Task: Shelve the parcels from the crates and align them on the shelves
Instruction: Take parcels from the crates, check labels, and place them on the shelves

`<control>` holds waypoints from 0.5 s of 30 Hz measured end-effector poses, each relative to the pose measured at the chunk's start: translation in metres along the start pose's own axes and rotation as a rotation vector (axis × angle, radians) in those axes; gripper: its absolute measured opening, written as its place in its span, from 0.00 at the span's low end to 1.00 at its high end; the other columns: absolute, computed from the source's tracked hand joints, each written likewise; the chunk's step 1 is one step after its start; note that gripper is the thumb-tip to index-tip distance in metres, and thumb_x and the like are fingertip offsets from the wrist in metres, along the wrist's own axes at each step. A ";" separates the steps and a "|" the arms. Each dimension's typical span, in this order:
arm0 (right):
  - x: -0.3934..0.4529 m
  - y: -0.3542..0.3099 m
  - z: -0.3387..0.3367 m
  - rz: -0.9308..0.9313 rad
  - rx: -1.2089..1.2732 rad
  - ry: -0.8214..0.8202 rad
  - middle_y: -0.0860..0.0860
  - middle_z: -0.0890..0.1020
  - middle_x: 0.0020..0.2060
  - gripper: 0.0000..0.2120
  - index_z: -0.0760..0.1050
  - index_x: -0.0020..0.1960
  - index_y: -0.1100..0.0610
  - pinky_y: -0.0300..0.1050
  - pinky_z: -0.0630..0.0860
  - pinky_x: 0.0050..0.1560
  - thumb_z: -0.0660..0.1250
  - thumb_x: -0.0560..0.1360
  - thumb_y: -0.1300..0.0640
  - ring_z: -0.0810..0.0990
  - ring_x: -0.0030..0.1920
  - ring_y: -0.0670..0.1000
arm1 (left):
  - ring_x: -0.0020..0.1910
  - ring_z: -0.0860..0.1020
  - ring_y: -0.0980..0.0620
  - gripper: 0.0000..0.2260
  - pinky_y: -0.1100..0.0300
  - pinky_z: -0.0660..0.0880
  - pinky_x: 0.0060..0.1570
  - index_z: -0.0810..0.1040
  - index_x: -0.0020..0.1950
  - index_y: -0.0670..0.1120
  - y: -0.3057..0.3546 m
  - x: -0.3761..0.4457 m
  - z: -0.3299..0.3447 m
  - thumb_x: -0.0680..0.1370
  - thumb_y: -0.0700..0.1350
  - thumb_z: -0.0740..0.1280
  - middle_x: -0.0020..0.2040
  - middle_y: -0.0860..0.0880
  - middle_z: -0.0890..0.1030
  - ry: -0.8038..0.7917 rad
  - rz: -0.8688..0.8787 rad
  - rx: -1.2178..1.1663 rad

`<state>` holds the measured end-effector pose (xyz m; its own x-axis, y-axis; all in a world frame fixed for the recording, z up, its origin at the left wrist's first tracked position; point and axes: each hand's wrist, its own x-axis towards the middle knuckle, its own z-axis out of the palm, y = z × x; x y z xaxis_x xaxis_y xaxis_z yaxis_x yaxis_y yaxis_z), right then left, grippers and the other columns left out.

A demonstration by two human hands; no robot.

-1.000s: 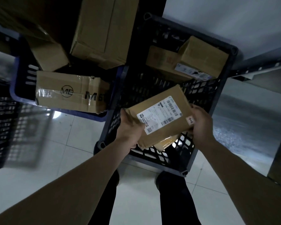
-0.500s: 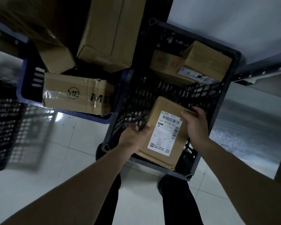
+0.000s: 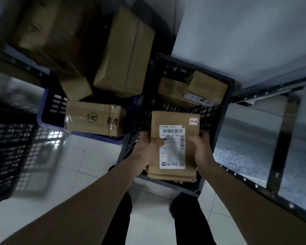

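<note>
Cardboard parcel is held above the black crate, label up, presumably for reading. Left hand and right hand grip opposite edges, thumbs on top, which keeps it level.

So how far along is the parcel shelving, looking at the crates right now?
Nothing shelved is visible. In hand: a flat brown cardboard parcel with a white shipping label, in the grip of the left hand and right hand above the black plastic crate. Left: two brown boxes in that crate, and the taped box marked ME plus bigger cartons in the blue crate.
</note>
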<state>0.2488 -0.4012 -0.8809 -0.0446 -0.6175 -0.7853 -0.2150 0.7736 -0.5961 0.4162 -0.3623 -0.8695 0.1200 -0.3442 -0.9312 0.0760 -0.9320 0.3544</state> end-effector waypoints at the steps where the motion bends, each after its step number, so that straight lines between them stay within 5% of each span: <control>1: -0.012 -0.011 0.000 -0.014 0.012 -0.003 0.49 0.79 0.54 0.35 0.65 0.71 0.56 0.50 0.73 0.54 0.64 0.65 0.48 0.78 0.56 0.51 | 0.44 0.76 0.52 0.20 0.58 0.71 0.36 0.65 0.69 0.49 0.008 -0.013 -0.005 0.79 0.46 0.66 0.49 0.51 0.77 0.000 0.021 -0.011; 4: -0.054 -0.046 0.003 -0.078 0.030 0.003 0.50 0.81 0.52 0.30 0.69 0.67 0.54 0.50 0.75 0.53 0.64 0.65 0.49 0.81 0.54 0.53 | 0.46 0.76 0.50 0.22 0.52 0.75 0.46 0.64 0.70 0.48 0.034 -0.059 -0.026 0.79 0.47 0.67 0.52 0.49 0.77 -0.003 0.076 0.005; 7: -0.107 -0.085 0.007 -0.157 0.029 0.005 0.49 0.82 0.56 0.31 0.70 0.69 0.49 0.59 0.75 0.62 0.65 0.66 0.49 0.81 0.57 0.54 | 0.56 0.75 0.44 0.23 0.43 0.75 0.57 0.63 0.71 0.51 0.062 -0.114 -0.049 0.78 0.49 0.67 0.60 0.48 0.76 0.001 0.155 0.023; 15: -0.250 -0.199 0.004 -0.361 0.132 0.074 0.49 0.85 0.53 0.33 0.74 0.67 0.45 0.63 0.77 0.62 0.70 0.61 0.47 0.84 0.55 0.53 | 0.50 0.80 0.51 0.18 0.50 0.77 0.48 0.66 0.66 0.55 0.141 -0.282 -0.097 0.78 0.51 0.67 0.54 0.53 0.80 0.007 0.406 0.009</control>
<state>0.3072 -0.4006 -0.5668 -0.0600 -0.8582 -0.5099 -0.1026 0.5134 -0.8520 0.4887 -0.3854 -0.5492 0.1456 -0.6835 -0.7153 0.0119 -0.7218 0.6920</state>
